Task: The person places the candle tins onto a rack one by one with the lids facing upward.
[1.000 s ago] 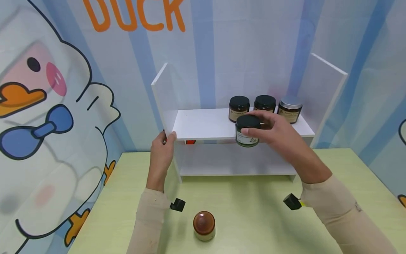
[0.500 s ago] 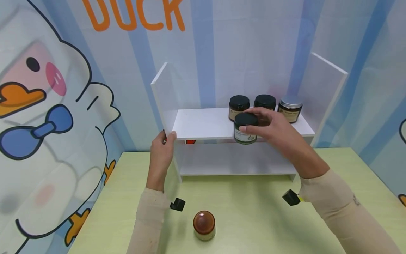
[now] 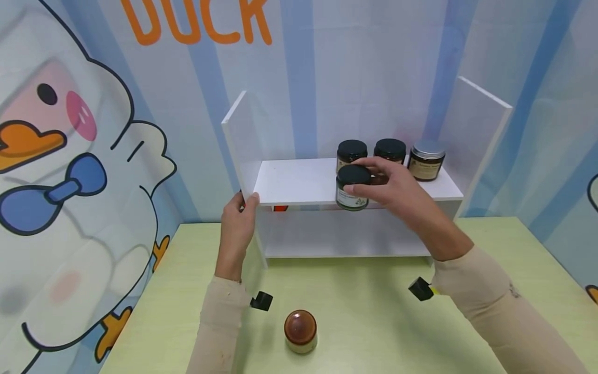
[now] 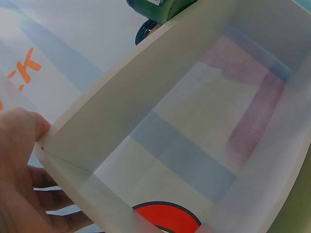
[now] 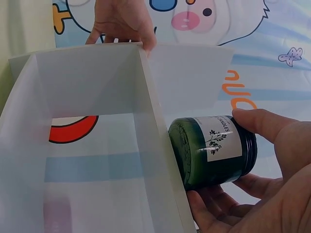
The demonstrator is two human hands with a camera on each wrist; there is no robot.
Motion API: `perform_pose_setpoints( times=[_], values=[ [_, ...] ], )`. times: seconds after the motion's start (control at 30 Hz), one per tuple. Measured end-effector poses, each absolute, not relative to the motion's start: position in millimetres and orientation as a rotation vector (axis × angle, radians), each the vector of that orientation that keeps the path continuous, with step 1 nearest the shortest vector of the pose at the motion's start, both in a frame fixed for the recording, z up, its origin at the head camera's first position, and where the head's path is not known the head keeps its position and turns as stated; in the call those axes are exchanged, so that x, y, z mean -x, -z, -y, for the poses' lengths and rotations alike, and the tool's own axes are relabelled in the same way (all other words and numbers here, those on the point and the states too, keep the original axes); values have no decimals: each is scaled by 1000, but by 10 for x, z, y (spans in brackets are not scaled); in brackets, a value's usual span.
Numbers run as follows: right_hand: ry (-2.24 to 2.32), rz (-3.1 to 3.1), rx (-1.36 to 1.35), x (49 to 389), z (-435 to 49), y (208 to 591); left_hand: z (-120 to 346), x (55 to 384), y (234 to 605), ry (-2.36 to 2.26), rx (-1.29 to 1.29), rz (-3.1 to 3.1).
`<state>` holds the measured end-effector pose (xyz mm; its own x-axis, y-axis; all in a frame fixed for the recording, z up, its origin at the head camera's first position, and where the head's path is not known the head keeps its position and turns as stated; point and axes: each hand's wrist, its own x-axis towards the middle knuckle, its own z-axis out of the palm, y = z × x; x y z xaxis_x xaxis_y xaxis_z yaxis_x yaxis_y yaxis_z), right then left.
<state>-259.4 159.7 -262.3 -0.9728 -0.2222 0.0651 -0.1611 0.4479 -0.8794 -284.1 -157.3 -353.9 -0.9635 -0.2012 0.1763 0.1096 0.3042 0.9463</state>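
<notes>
My right hand (image 3: 394, 189) pinches a green glass candle jar (image 3: 352, 197) with a black lid and white label, thumb in front and fingers behind. In the right wrist view, the candle jar's base meets the front edge of the white shelf's upper board (image 5: 167, 160). My left hand (image 3: 237, 221) grips the shelf's left side panel (image 3: 240, 150), its thumb at the front corner and its fingers outside. Behind the held jar stand two black-lidded jars (image 3: 352, 149), partly covered, and a silver-lidded amber jar (image 3: 426, 161) at the right.
A small jar with a glossy brown lid (image 3: 300, 327) stands on the pale green table (image 3: 364, 311) in front of the shelf. The shelf's lower board (image 3: 345, 248) lies beneath. A tall right side panel (image 3: 481, 135) bounds the upper level. A duck-print backdrop (image 3: 299, 78) hangs behind.
My right hand has carried the candle jar left and slightly up, to the front of the leftmost black-lidded jar. The left hand keeps its place on the shelf.
</notes>
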Motion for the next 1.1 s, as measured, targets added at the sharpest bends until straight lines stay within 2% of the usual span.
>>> perform_pose_setpoints(
  times=[1.1],
  values=[
    [1328,-2731,499,2772,-1102,2472,1591,2863,3539,1717,-56,2309]
  ],
)
